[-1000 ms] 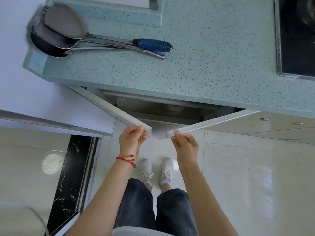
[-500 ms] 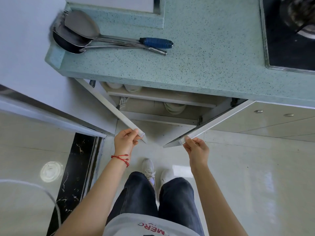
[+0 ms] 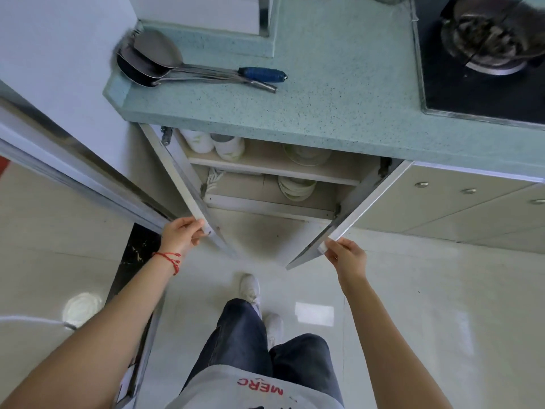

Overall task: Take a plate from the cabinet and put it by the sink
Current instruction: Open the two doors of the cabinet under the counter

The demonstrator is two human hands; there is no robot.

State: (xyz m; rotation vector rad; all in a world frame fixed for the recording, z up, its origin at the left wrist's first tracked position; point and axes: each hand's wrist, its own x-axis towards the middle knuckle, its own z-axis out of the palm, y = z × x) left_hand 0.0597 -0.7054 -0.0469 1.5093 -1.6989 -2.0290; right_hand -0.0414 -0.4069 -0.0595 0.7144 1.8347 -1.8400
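Observation:
The low cabinet under the counter stands open. My left hand (image 3: 184, 234) grips the edge of the left door (image 3: 188, 190). My right hand (image 3: 346, 255) grips the edge of the right door (image 3: 362, 211). A stack of white plates (image 3: 296, 188) sits on the lower shelf. On the upper shelf (image 3: 265, 165) are a stack of bowls (image 3: 306, 154) and white cups (image 3: 212, 143). The sink is out of view.
Steel ladles (image 3: 165, 63), one with a blue handle, lie on the speckled green countertop (image 3: 339, 84). A gas stove (image 3: 486, 45) is at the far right. A sliding door frame (image 3: 73, 172) runs on the left. Closed drawers (image 3: 460, 205) are to the right of the cabinet.
Both cabinet doors have swung wider apart in my hands. I have stepped back, and the shelves with plates, bowls and cups have come into view.

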